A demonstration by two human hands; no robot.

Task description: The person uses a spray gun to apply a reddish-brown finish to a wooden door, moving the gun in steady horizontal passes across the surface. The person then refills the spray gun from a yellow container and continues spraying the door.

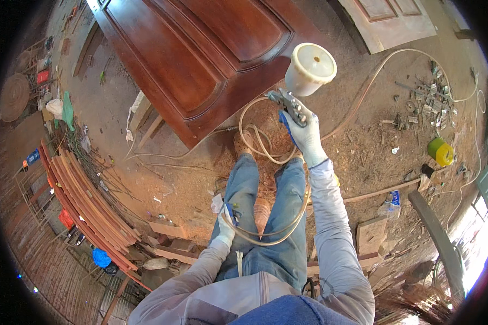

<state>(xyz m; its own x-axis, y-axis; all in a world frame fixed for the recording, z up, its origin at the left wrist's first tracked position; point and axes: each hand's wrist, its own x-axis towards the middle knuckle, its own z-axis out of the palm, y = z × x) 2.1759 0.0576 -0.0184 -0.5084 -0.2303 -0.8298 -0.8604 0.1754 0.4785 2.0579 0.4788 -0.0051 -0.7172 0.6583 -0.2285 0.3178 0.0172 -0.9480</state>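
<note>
My right hand point(305, 132), in a white and blue glove, grips a metal spray gun point(288, 103) with a cream plastic cup point(310, 69) on top. The gun points toward a glossy reddish-brown panelled door point(200, 54) lying flat on supports in front of me. My left hand point(226, 222), also gloved, hangs by my left thigh and holds a loop of pale hose point(265, 238). The hose runs up to the gun and curls over the ground by my feet.
Sawdust covers the dirt floor. Curved red-brown wooden strips point(87, 200) are stacked at the left. A pale unfinished door point(390, 21) lies at top right. Metal scraps point(428, 100) and a yellow-green container point(442, 151) sit at right. Wood offcuts point(371, 235) lie near my legs.
</note>
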